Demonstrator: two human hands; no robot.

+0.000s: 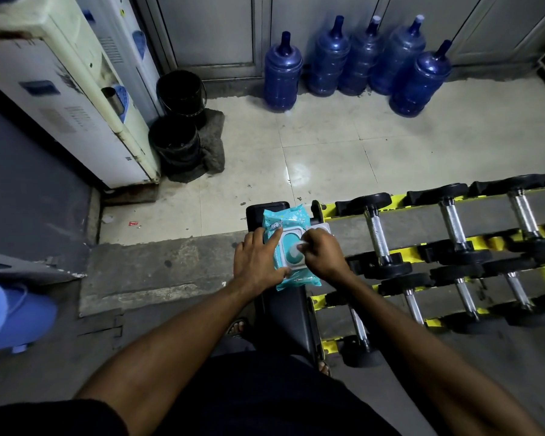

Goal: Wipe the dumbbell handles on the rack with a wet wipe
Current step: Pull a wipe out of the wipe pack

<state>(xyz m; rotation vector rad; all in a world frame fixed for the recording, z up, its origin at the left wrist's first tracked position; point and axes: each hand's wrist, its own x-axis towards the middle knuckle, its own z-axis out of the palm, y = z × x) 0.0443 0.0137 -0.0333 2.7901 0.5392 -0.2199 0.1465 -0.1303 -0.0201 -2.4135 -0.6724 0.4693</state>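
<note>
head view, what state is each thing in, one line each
wipe pack: lying on the black bench, lid flipped open
wet wipe: partly pulled out of the opening
left hand: presses the pack down, fingers straight
right hand: pinches the wet wipe
dumbbells: resting on the rack, untouched
water bottles: standing upright

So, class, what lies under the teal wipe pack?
The wipe pack lies on a black bench. The left hand rests on it; the right hand pinches a wipe. The bench directly beneath is covered.

The rack (416, 221) runs off the right edge
</note>
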